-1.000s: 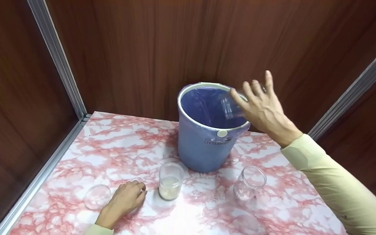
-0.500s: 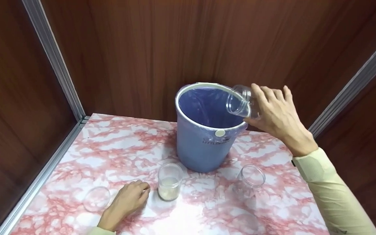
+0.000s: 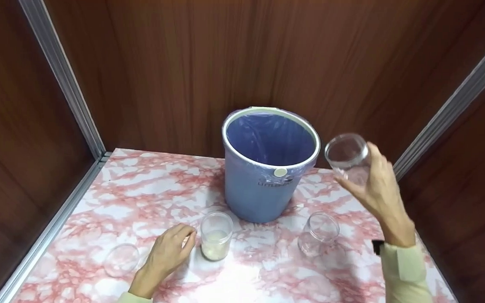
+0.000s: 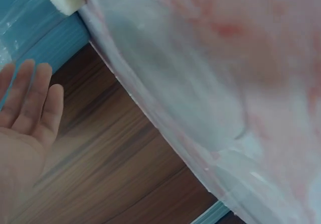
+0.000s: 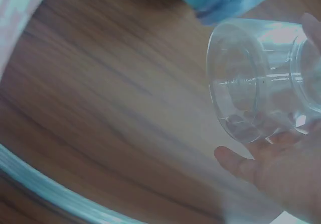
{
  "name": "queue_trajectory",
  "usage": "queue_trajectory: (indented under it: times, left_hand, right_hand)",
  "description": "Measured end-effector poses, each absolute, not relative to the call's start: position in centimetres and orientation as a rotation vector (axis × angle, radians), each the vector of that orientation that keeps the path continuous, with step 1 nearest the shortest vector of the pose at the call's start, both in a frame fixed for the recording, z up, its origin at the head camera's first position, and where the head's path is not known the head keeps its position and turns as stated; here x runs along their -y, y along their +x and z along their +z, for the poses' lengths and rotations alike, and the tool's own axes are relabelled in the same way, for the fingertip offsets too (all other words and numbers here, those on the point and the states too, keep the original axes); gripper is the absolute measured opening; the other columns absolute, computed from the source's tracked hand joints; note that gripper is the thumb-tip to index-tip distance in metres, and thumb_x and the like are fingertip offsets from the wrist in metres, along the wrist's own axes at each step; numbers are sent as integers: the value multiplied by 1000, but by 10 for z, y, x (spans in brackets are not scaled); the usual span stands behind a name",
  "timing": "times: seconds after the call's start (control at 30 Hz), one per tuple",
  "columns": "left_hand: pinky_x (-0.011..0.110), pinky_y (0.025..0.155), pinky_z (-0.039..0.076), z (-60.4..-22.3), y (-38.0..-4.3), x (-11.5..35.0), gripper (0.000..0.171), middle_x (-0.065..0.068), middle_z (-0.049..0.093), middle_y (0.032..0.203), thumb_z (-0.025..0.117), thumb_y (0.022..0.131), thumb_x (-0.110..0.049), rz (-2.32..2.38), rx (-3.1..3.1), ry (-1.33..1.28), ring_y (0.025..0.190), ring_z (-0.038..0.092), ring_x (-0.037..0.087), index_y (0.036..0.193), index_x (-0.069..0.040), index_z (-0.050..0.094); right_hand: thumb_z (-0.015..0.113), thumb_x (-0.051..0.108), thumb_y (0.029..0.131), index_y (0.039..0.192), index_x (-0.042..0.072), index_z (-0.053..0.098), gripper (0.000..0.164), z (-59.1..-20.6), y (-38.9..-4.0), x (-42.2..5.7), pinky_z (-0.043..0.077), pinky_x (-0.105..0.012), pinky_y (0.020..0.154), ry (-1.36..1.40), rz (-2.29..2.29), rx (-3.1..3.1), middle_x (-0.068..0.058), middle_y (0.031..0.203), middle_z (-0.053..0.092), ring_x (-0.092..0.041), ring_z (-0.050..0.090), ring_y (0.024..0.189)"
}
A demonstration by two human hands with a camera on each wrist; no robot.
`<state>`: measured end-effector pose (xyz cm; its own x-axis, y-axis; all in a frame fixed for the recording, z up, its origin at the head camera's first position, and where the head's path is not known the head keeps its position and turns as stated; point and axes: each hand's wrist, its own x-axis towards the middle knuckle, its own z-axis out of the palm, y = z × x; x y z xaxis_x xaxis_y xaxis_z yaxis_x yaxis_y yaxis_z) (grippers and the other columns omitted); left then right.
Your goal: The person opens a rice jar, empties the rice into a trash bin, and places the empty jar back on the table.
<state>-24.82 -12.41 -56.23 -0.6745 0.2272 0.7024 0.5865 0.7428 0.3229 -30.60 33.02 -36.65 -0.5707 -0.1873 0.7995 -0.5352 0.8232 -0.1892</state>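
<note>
My right hand (image 3: 379,185) grips a clear plastic jar (image 3: 347,158) just right of the bin, its mouth facing up. The same see-through jar (image 5: 251,78) lies along the palm in the right wrist view, with no contents visible. The blue bin (image 3: 255,193) stands upright with a liner over its pale rim. My left hand (image 3: 169,252) rests on the table with loosely bent fingers, holding nothing. Right beside it stands a clear jar (image 3: 216,240) with pale granular contents at the bottom. In the left wrist view, the left hand (image 4: 25,118) has relaxed fingers.
Another clear jar (image 3: 318,235) stands on the right of the table (image 3: 162,181). A clear round lid (image 3: 122,259) lies left of my left hand. Brown wood-pattern panels (image 3: 192,75) with metal corner rails (image 3: 61,75) enclose the back and sides.
My right hand has drawn the jar from over the bin's opening rightward and toward me, turning it from tipped to mouth up. The left hand has barely moved.
</note>
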Motion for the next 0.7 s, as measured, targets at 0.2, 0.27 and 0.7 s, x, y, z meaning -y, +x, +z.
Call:
queue_trajectory:
  times: [0.2,0.27,0.7]
  left_hand:
    - [22,63,50,-545,-253,115,7,-5,62,76,64,79,-5,-695,2158,-608,70,59,8,82,-12,66]
    - [21,63,49,-539,-254,111,5,-5,61,76,62,81,-7,-681,2127,-611,69,59,8,80,-11,65]
    - [23,59,44,-524,-261,95,7,-7,56,75,58,84,-13,-638,2081,-684,66,51,7,80,-15,64]
  right_hand:
    - [85,23,58,134,-2,37,93,-408,-295,-346,31,-53,86,377,586,2184,-26,118,52,-42,47,100]
    - [85,24,58,133,-3,37,93,-420,-291,-350,27,-54,87,322,588,2193,-26,122,51,-43,47,103]
    - [84,18,62,139,-3,27,97,-484,-255,-367,28,-60,95,-78,857,2260,-32,128,36,-46,33,119]
